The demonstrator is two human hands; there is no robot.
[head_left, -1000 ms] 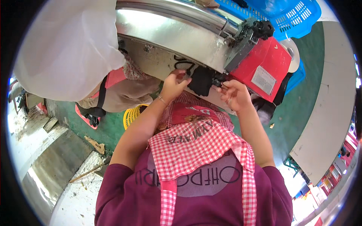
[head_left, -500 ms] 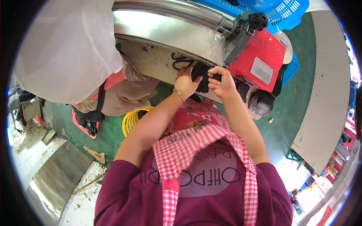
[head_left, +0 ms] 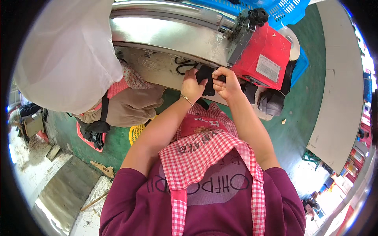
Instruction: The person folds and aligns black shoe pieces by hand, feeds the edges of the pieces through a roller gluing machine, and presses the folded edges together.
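Observation:
A bunched piece of black fabric (head_left: 205,75) lies between my two hands at the near edge of the machine's bench. My left hand (head_left: 192,85) grips its left side, with the thumb over the front. On the other side, my right hand (head_left: 227,83) has curled fingers closed on the fabric's right end. Just beyond and to the right stands a red machine housing (head_left: 263,57), joined to a long metal roller (head_left: 165,10). Black cords (head_left: 182,65) loop beside my left hand. What lies beneath the fabric is hidden.
A person in a white top (head_left: 71,59) is close on my left. A yellow basket (head_left: 136,133) and a red tray (head_left: 89,142) with dark cloth stand on the green floor. Blue baskets (head_left: 289,11) are at the back; dark fabric (head_left: 271,103) hangs right of the machine.
The view has shifted slightly, so the machine sits a little further left and up. Both hands keep their hold on the black fabric, with only slight finger movement.

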